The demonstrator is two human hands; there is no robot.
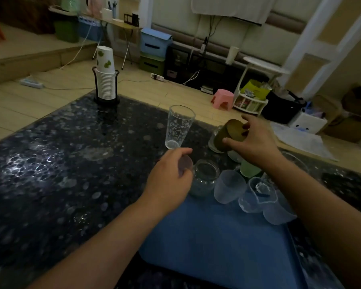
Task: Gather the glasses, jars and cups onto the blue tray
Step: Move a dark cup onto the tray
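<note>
So the right hand (252,140) is wrapped around a brownish-olive cup (230,132), thumb on one side and fingers on the other, with the cup tipped over and sitting just past the far edge of the blue tray (206,236). The left hand (171,178) is loosely curled and seems to have something small and clear pinched at the fingertips, maybe a lid or a little glass, honestly can't tell. It's right beside an open glass jar (204,177) at the tray's far edge. A tall clear glass (178,126) stands alone on the dark speckled counter (61,163), off the tray, beyond the left hand. A frosted cup (228,185), a green cup (248,168) and a couple more clear glasses (258,195) are crowded at the tray's far right corner. Handling-wise: I'd guess the brown cup is light and stiff, easy to grab around the body. The tall glass looks thin, slick and top-heavy, so take it low to mid-body, not by the rim. The jar is probably heavier, so grip its neck or shoulders. Stuff's packed tight, so clinking is the main risk.
</note>
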